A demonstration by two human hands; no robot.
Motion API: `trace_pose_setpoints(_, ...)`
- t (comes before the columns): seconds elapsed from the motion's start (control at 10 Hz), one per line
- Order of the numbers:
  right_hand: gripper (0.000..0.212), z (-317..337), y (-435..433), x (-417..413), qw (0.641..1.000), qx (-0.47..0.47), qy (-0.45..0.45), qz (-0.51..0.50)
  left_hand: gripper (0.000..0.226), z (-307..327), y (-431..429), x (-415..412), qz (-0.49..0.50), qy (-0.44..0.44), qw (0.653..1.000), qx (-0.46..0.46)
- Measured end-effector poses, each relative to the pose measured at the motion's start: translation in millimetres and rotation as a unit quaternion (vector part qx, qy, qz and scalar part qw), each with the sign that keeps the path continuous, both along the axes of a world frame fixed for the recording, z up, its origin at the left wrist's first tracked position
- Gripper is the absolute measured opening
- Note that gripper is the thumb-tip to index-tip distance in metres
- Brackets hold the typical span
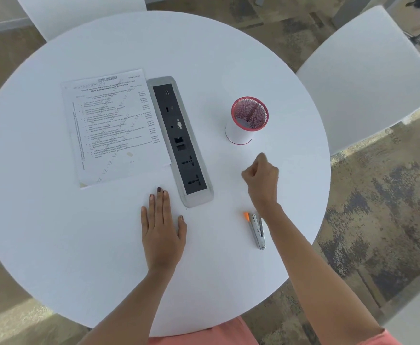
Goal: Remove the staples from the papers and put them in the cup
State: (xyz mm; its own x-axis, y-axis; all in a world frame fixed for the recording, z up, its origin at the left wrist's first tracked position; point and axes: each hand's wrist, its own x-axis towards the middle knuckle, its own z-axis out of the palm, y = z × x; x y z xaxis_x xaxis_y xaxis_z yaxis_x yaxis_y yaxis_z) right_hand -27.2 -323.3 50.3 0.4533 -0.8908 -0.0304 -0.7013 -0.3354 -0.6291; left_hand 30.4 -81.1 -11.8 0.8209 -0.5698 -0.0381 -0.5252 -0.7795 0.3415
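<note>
- The stapled papers [115, 125], white printed sheets that look like an exam paper, lie flat on the far-left part of the round white bench [54, 245], with their right edge touching the grey power-socket strip [180, 141] set into the bench.
- No staple can be made out on them at this size, so you cannot tell from here whether any have been pulled.
- The pink wire-mesh cup with a white sleeve [247, 120] stands upright to the right of the strip, well apart from the papers; something pale lies at its bottom, too small to name.
- Your right hand [262, 179] hangs just below the cup with its fingers [247, 174] pinched together; whether they hold a staple is hidden.
- Your left hand [162, 225] lies flat on the bench, fingers together and stretched out, holding nothing.
- The metal staple remover with an orange tip [256, 230] lies on the bench by your right wrist.
- My judgement: you are mid-task, possibly carrying a staple to the cup.
- Writing: a bold heading and numbered questions show, but the lines are too blurred to read. No brand is legible.
</note>
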Motion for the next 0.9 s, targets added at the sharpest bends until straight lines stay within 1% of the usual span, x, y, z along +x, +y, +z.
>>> trace_pose_setpoints(0.2, 0.01, 31, -31, 19, 0.985, -0.115, -0.122, -0.031, 0.065, -1, 1, 1, -0.002, 0.003, 1.0, 0.004)
trace_pose_setpoints(0.3, 0.015, 43, -50, 39, 0.976, -0.162, -0.144, -0.019, 0.065, 0, 1, 0, -0.001, 0.005, 1.0, 0.004)
trace_pose_setpoints(0.4, 0.02, 52, -65, 55, 0.977, -0.157, -0.145, 0.011, 0.065, -1, 1, 0, -0.003, 0.005, 1.0, 0.005)
trace_pose_setpoints(0.5, 0.025, 55, -72, 65, 0.981, -0.164, -0.101, 0.031, 0.065, 0, 1, 0, -0.002, 0.006, 1.0, 0.003)
trace_pose_setpoints(0.6, 0.02, 55, -75, 68, 0.979, -0.182, -0.094, 0.003, 0.065, -1, 1, 1, -0.004, 0.003, 1.0, 0.005)
trace_pose_setpoints(0.7, 0.012, 52, -69, 65, 0.972, -0.207, -0.109, -0.019, 0.065, -1, 0, 1, -0.005, 0.0, 1.0, 0.005)
trace_pose_setpoints(0.9, 0.023, 45, -42, 47, 0.951, -0.269, -0.151, -0.003, 0.064, 1, 0, 1, -0.005, -0.011, 1.0, -0.01)
